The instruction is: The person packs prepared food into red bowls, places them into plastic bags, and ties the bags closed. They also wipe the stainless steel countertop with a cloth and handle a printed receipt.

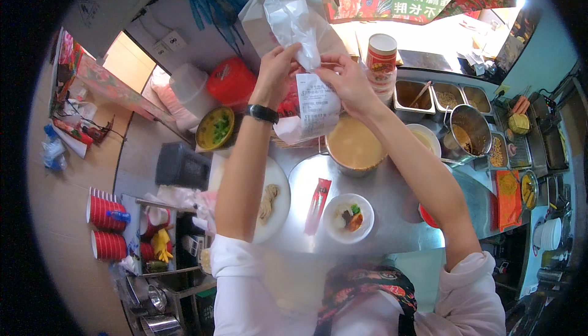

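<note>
Both arms reach up and away over a steel counter. My left hand (281,67) pinches the left side of a translucent white plastic bag (294,24), whose upper part stands against larger hanging bags. The fingers of my right hand (342,76) are closed on the bag's lower right edge. A printed paper slip (317,102) hangs just below the hands; what holds it cannot be told. On the counter lie a red and clear sealed packet (318,205) and a white bowl (349,219) with small portions of food. Noodles (268,203) rest on a round white board (278,221) beneath my left forearm.
A pot of pale broth (356,145) stands beyond the bowl. Steel food pans (413,99) and a deep steel pot (468,129) are at the right. Stacked paper tubs (381,60) stand near the window. A yellow bowl of chopped greens (215,128) is at the left.
</note>
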The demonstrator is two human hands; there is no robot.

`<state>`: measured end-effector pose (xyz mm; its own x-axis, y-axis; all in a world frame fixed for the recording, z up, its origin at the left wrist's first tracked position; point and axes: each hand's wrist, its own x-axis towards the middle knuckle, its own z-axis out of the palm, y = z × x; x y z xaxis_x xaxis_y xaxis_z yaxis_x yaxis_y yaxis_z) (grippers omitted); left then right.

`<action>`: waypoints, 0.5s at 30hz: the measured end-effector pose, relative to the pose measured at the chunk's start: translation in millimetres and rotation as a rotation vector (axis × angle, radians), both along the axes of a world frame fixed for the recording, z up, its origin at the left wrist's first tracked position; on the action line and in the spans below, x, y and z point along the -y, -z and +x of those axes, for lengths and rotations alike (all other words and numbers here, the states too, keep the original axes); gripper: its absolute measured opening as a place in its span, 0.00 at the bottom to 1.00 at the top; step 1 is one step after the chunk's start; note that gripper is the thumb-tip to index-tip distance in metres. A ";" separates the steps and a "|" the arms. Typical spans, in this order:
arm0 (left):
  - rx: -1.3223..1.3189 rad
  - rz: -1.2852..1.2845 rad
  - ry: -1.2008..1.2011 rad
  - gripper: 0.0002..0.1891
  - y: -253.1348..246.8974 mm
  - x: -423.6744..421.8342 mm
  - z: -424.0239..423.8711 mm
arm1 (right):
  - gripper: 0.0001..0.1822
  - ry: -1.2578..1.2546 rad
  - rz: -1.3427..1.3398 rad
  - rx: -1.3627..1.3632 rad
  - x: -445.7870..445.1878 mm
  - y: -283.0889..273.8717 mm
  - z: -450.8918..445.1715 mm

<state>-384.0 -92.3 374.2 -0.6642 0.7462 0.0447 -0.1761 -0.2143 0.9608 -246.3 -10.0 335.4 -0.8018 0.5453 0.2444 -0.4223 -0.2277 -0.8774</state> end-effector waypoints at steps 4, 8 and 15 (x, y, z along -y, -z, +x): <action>0.016 -0.009 -0.094 0.10 4.5 25.8 10.3 | 0.25 -0.121 -0.009 0.059 22.2 1.7 17.1; -0.159 -0.026 -0.249 0.08 15.4 63.4 25.3 | 0.27 -0.142 0.088 0.104 50.7 0.9 32.9; -0.458 -0.132 -0.454 0.05 24.4 180.7 128.8 | 0.34 -0.219 0.198 0.112 107.6 8.1 86.3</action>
<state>-255.2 -273.0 349.8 -0.8500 0.4148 0.3247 0.3369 -0.0458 0.9404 -160.1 -117.6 327.2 -0.9230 0.3072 0.2317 -0.2799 -0.1227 -0.9522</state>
